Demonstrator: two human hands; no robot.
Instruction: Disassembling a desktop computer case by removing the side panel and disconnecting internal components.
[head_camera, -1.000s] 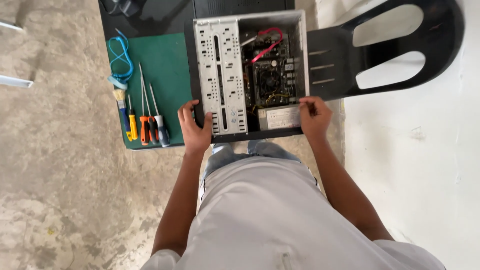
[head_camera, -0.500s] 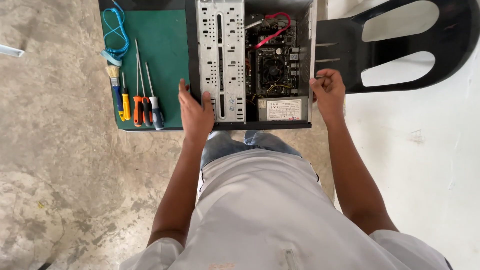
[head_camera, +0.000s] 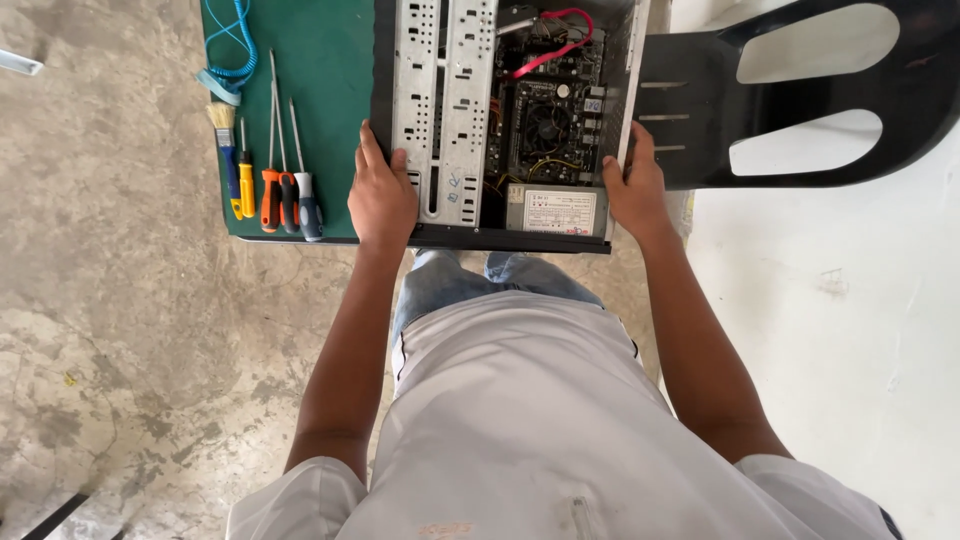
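Observation:
An open desktop computer case (head_camera: 445, 110) lies on its side on the green mat (head_camera: 320, 110), its circuit board, fan and red cable exposed. My left hand (head_camera: 382, 195) grips the case's near left corner, fingers over the perforated metal bay. My right hand (head_camera: 635, 185) holds the near right edge, beside the grey power supply (head_camera: 556, 211). Both hands are clamped on the case.
Left of the case on the mat lie a small brush (head_camera: 226, 150), several screwdrivers (head_camera: 283, 190) and a coiled blue wrist strap (head_camera: 232, 55). A black plastic chair (head_camera: 800, 100) stands to the right. Concrete floor surrounds the table.
The view has shifted so that the case sits higher in the frame. My hands keep the same hold on its near corners.

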